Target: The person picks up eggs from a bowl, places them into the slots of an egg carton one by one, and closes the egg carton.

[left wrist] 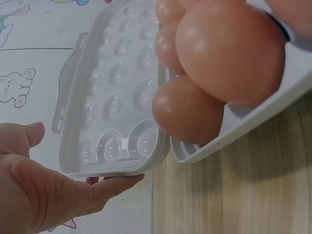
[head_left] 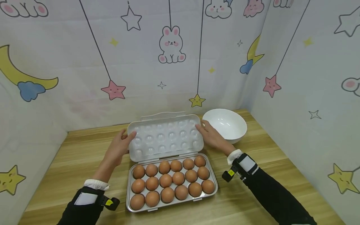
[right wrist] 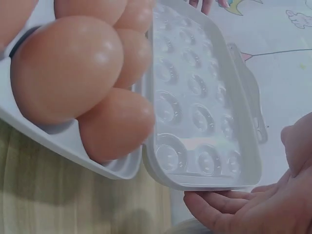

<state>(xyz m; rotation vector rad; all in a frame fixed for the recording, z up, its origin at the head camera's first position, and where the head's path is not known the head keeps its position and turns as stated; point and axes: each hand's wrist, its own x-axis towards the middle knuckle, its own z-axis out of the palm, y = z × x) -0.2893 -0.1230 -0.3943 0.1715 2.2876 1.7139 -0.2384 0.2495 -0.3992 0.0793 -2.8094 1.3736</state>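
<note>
A white plastic egg box (head_left: 168,205) lies open on the wooden table, filled with rows of brown eggs (head_left: 166,180). Its dimpled translucent lid (head_left: 171,136) is tilted up and back on the far side. My left hand (head_left: 116,151) is at the lid's left end, its extended fingers (left wrist: 114,187) along the outer side in the left wrist view and the thumb apart from it. At the opposite end, my right hand (head_left: 212,137) touches the lid with nearly straight fingers (right wrist: 209,207); its thumb stands off in the right wrist view.
A white bowl (head_left: 225,125) stands at the back right, close behind my right hand. Cloth curtains (head_left: 146,72) printed with stars, moons and rabbits border the table (head_left: 84,150) at the back and both sides.
</note>
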